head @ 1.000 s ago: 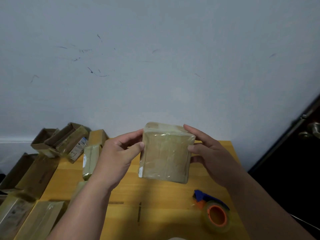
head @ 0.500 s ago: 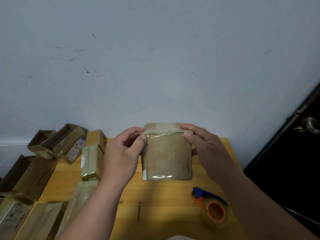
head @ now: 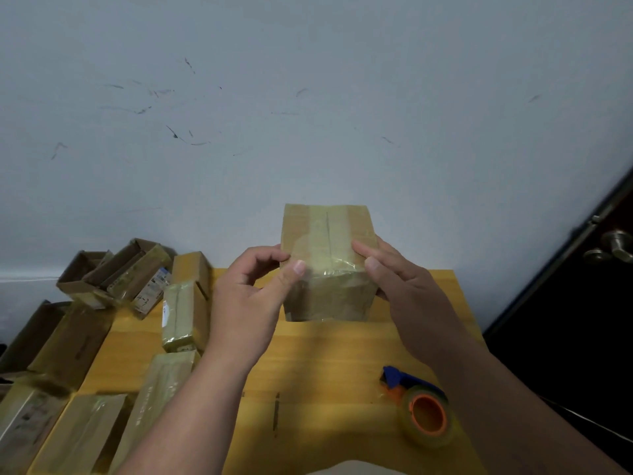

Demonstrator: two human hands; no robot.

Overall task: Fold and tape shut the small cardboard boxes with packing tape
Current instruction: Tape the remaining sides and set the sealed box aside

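Several taped and open cardboard boxes point(head: 102, 323) crowd the wooden table's point(head: 329, 358) left edge, well left of the held box; some overhang that edge. One taped box point(head: 185, 313) lies just left of the left hand point(head: 250, 303). Left hand: thumb pressed on the held box's near upper-left edge, fingers curled round its left side. Small cardboard box point(head: 327, 262): raised above the table's far edge, top flaps closed under a strip of clear tape along the centre seam, tape folded over the near edge. Right hand point(head: 400, 286): thumb pressed on the upper-right edge, fingers behind the box's right side. Bare tabletop lies below the box. Tape dispenser point(head: 419, 406), orange core, blue handle: on the table, near-right of the box, by the right forearm.
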